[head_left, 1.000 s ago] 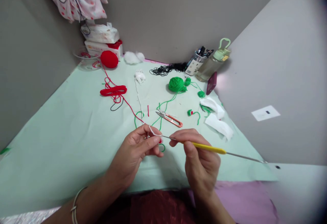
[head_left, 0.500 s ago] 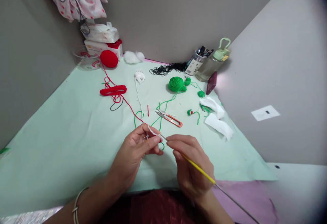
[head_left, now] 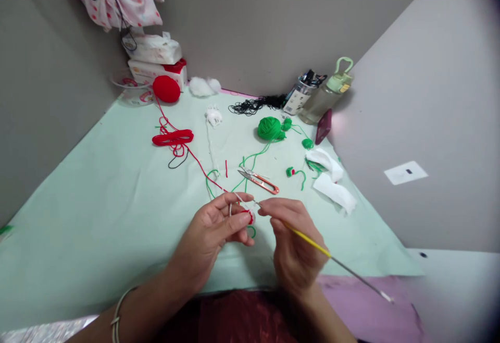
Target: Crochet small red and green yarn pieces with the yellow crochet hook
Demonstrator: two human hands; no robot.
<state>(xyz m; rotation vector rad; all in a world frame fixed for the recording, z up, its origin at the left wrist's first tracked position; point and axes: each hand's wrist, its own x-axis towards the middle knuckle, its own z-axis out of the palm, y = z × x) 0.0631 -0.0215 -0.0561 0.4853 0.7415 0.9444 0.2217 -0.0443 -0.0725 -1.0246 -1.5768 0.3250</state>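
Observation:
Between the thumb and fingers of my left hand [head_left: 211, 228] is a small red and white crochet piece [head_left: 251, 217]. White yarn [head_left: 239, 199] passes over that hand's raised index finger, and a loop of green yarn [head_left: 252, 232] shows below the piece. My right hand [head_left: 299, 239] is closed around a crochet hook [head_left: 312, 243] with a yellow grip and a long metal shaft. The hook's tip is close to the left index fingertip, with white yarn at it. Red yarn [head_left: 203, 172] runs from the left hand back across the table.
Orange-handled thread snips [head_left: 260, 181] lie just beyond my hands. Behind are a green yarn ball [head_left: 269, 129], a red yarn ball [head_left: 166, 89], a white yarn bundle [head_left: 213, 117] and black yarn [head_left: 255, 105]. A bottle [head_left: 322, 98] and pen cup [head_left: 299, 95] stand at the back right.
The hook has drawn slightly up and right, away from the crochet piece, with white yarn at its tip. My left index finger has straightened, and more of the red and white piece shows.

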